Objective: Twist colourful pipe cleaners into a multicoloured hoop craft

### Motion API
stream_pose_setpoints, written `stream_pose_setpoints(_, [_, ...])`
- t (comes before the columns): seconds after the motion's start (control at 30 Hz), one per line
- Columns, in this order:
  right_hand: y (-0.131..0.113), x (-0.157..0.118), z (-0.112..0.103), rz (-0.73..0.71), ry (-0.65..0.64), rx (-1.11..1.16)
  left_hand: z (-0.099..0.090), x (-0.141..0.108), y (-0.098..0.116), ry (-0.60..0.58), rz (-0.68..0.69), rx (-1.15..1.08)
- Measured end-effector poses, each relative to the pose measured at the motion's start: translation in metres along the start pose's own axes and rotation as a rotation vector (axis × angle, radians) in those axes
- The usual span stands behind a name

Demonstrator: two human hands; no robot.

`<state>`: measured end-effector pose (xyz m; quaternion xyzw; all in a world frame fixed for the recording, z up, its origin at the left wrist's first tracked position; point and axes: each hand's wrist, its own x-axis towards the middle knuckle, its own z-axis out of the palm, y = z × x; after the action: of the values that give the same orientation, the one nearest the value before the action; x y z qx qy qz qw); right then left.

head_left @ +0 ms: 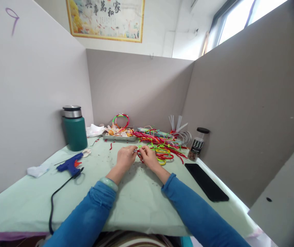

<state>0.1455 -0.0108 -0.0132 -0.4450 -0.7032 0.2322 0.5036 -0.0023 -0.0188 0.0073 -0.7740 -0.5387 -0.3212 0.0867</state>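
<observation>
My left hand (125,157) and my right hand (149,157) meet above the middle of the table, fingertips almost touching. Both are closed in a pinch on a small piece of red pipe cleaner (138,153), mostly hidden by the fingers. A pale bit shows at the left fingertips, too small to make out. Just beyond and right of my right hand lie bent red and yellow pipe cleaner loops (165,155). Behind them spreads a pile of pipe cleaners (154,138), mostly red with some green and pink.
At left stand a green bottle (75,133) and a blue glue gun (71,164) with its black cord. A metal tray (120,138) of scraps has a colourful ring (128,120) on it. To the right are a jar (197,147) and a black phone (206,181). Grey partitions enclose the table.
</observation>
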Motion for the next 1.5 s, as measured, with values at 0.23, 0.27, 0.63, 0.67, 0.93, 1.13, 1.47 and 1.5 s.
stream_pose_setpoints(0.23, [0.003, 0.001, -0.002, 0.128, -0.094, 0.069, 0.003, 0.003, -0.004, 0.039, 0.099, 0.027])
stream_pose_setpoints(0.27, [0.004, 0.002, -0.003, 0.159, -0.133, 0.077, 0.004, 0.003, -0.005, 0.032, 0.135, 0.015])
stream_pose_setpoints(0.63, [-0.006, -0.001, -0.011, 0.351, -0.358, 0.295, 0.007, 0.003, -0.001, -0.008, 0.212, -0.055])
stream_pose_setpoints(0.67, [-0.007, -0.001, -0.011, 0.36, -0.358, 0.318, 0.007, 0.003, -0.001, -0.009, 0.208, -0.066])
stream_pose_setpoints(0.93, [-0.009, 0.0, -0.01, 0.378, -0.362, 0.601, 0.01, 0.001, -0.003, 0.019, 0.22, -0.125])
stream_pose_setpoints(1.13, [-0.009, 0.003, -0.011, 0.406, -0.34, 0.76, 0.01, 0.001, -0.001, 0.046, 0.216, -0.223])
stream_pose_setpoints(1.47, [-0.001, 0.006, -0.008, 0.321, -0.193, 0.766, 0.002, -0.003, 0.005, -0.13, 0.093, -0.219])
stream_pose_setpoints(1.5, [-0.001, 0.006, -0.008, 0.314, -0.193, 0.761, 0.002, -0.003, 0.005, -0.145, 0.084, -0.218])
